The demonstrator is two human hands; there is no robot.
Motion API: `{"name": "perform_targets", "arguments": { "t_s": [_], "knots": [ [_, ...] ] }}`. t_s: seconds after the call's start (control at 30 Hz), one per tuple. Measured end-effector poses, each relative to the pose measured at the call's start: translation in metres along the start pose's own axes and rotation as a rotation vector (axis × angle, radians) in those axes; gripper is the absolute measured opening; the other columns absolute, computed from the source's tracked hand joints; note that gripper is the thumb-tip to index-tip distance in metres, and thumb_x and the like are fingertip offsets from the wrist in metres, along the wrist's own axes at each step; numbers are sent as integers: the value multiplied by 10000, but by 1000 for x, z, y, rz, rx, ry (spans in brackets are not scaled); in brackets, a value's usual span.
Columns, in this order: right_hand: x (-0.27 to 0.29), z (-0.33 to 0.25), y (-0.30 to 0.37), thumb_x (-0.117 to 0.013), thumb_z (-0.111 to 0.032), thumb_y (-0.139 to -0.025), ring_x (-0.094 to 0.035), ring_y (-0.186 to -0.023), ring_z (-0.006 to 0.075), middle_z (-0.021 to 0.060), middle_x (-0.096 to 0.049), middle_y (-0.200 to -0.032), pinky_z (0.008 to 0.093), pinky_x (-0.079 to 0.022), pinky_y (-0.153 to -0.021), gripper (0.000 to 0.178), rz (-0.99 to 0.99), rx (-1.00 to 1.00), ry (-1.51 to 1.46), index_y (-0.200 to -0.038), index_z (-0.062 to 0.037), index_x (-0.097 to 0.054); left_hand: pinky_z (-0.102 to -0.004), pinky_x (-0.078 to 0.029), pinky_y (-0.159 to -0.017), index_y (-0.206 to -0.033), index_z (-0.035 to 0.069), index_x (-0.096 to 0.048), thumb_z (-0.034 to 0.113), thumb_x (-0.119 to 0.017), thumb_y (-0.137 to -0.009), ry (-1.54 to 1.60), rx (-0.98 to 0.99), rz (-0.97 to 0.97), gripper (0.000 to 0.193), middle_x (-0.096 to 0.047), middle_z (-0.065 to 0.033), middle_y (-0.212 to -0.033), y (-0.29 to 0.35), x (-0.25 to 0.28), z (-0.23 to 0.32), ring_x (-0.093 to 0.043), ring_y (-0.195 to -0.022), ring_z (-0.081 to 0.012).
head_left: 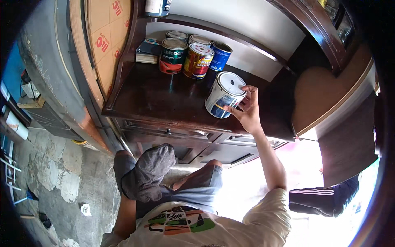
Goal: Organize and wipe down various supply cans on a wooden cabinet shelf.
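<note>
My right hand [249, 112] is closed on the right side of a paint can [224, 100] with a white lid and a smeared white and blue label. Its thumb lies against the can's side and its fingers are at the lid's rim. The can stands near the front edge of a dark wooden cabinet top [152, 96]. A grey cloth [150, 173] is bunched over my left hand above my lap and hides its fingers. Behind the held can are a green and red can [173, 57], a yellow and red can [197, 61] and a blue can [220, 57].
Two more cans, one with a silver lid [177, 35], stand at the back. Books [147, 51] lie at the back left corner. Another can [158, 8] sits on the shelf above. Drawers [168, 131] face my knees. Another person's dark striped clothing [312, 199] shows at right.
</note>
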State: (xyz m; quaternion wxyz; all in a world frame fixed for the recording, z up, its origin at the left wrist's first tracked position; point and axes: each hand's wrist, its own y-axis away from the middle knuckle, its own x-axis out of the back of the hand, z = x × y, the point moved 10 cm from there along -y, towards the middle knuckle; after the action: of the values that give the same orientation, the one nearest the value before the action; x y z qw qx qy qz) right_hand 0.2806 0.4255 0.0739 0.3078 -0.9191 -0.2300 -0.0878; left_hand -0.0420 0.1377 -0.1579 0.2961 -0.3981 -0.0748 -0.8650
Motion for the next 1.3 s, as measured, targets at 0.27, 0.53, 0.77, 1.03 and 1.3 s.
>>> {"name": "perform_targets", "arguments": {
  "t_s": [0.27, 0.53, 0.77, 1.03, 1.3],
  "knots": [
    [-7, -1, 9, -865, -129, -853, -554, -1311, 356, 246, -463, -1475, 492, -490, -1089, 852, 45, 27, -34, -1480, -81, -291, -356, -424, -1086, -1270, 89, -692, 343, -582, -1038, 2160, 462, -675, 361, -715, -66, -1232, 33, -7, 93, -645, -1143, -239],
    [16, -58, -36, -536, -456, -1086, -660, -1159, 342, 234, -634, -1339, 408, -527, -968, 540, 190, 187, 330, -1283, 36, -643, -352, -439, -1081, -1369, 75, -582, 304, -564, -1062, 1929, 118, -578, 383, -643, -87, -1334, -85, -2, 198, -619, -1180, -235],
    [-14, 17, -110, -308, -751, -1031, -710, -896, 349, 237, -748, -1021, 441, -537, -827, 906, -149, -411, 556, -1098, 50, -727, -349, -453, -1076, -1455, 62, -486, 269, -549, -1083, 1648, 71, -537, 431, -580, -105, -1424, -158, -130, 300, -597, -1213, -232],
    [-16, 35, -112, -292, -783, -1008, -696, -1116, 379, 237, -719, -1233, 447, -513, -975, 905, -205, -439, 711, -1287, -18, -686, -317, -471, -1036, -1480, 59, -456, 351, -480, -1106, 1509, -476, -452, 474, -570, -136, -1432, -202, -146, 325, -594, -1219, -213],
    [-20, 23, -110, -215, -796, -1007, -699, -1115, 384, 209, -725, -1232, 462, -517, -965, 920, -162, -353, 721, -1320, -68, -681, -307, -593, -824, -1400, -6, -604, 348, -525, -1085, 1215, -102, -1081, 480, -727, -146, -1244, -270, -174, 300, -722, -1048, -216]
  ]
}}
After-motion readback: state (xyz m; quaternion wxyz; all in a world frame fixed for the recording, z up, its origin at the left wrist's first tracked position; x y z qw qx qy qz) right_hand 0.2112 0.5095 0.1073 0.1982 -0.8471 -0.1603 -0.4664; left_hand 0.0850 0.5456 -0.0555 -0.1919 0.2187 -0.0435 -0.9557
